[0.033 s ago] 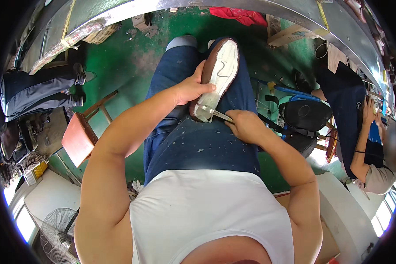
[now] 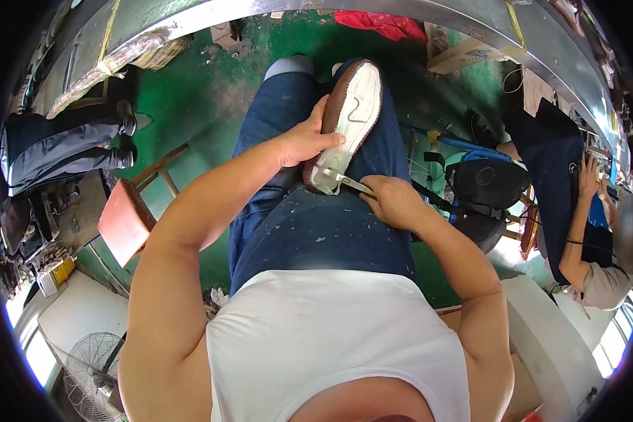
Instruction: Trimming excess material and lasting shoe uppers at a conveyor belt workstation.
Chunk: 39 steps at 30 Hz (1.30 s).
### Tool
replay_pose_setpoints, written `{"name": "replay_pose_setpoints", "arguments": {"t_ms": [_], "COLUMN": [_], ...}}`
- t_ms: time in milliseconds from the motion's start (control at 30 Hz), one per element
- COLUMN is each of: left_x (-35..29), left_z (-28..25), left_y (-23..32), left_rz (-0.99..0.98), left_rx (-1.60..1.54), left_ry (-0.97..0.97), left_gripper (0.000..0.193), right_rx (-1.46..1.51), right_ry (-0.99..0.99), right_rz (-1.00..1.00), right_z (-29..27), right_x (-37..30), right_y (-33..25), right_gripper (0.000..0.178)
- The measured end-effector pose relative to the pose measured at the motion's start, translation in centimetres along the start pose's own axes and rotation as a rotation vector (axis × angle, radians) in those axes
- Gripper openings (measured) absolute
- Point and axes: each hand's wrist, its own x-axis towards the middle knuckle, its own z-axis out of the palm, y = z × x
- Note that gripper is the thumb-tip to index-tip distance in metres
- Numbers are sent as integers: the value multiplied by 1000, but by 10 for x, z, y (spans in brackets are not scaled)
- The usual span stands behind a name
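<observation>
A brown shoe upper (image 2: 335,105) with a whitish underside (image 2: 361,95) lies sole-up along my right thigh, toe pointing away. Dark stitching runs round its edge, and a curved mark crosses the pale bottom. My left hand (image 2: 308,143) grips its left side, thumb on the underside and fingers mostly hidden behind. Closed round a slim silver metal hand tool (image 2: 353,184), my right hand (image 2: 392,201) sits just right of the heel. The tool's tip touches or overlaps the heel's pale lining; its exact kind is too small to tell.
A bench with a metal edge (image 2: 274,11) curves across the far side. An orange-seated chair (image 2: 125,219) stands left, a black bag (image 2: 489,184) right. Another person (image 2: 601,278) works far right; someone's legs (image 2: 63,151) show left. A fan (image 2: 95,369) stands near left.
</observation>
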Motion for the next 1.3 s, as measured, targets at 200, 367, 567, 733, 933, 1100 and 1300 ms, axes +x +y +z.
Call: {"name": "replay_pose_setpoints", "arguments": {"t_ms": [200, 367, 567, 733, 933, 1100, 1300], "left_x": [-23, -39, -48, -48, -46, -10, 25], "left_z": [13, 18, 20, 17, 17, 22, -3], "left_y": [-27, -22, -31, -19, -6, 19, 21], "left_rz": [148, 41, 171, 119, 152, 67, 199], "left_rx": [434, 206, 679, 593, 492, 457, 292], "left_ry": [115, 54, 118, -32, -56, 356, 305], "left_gripper": [103, 103, 120, 137, 133, 97, 64], "right_rx": [-33, -129, -8, 167, 135, 409, 831], "right_ry": [-7, 58, -238, 107, 198, 227, 437], "right_rz": [116, 13, -49, 29, 70, 220, 283], "right_z": [10, 6, -19, -29, -47, -71, -27], "right_x": [-32, -38, -30, -13, 13, 43, 22], "right_y": [2, -2, 10, -8, 2, 19, 38], "right_gripper": [15, 13, 19, 28, 35, 42, 39]}}
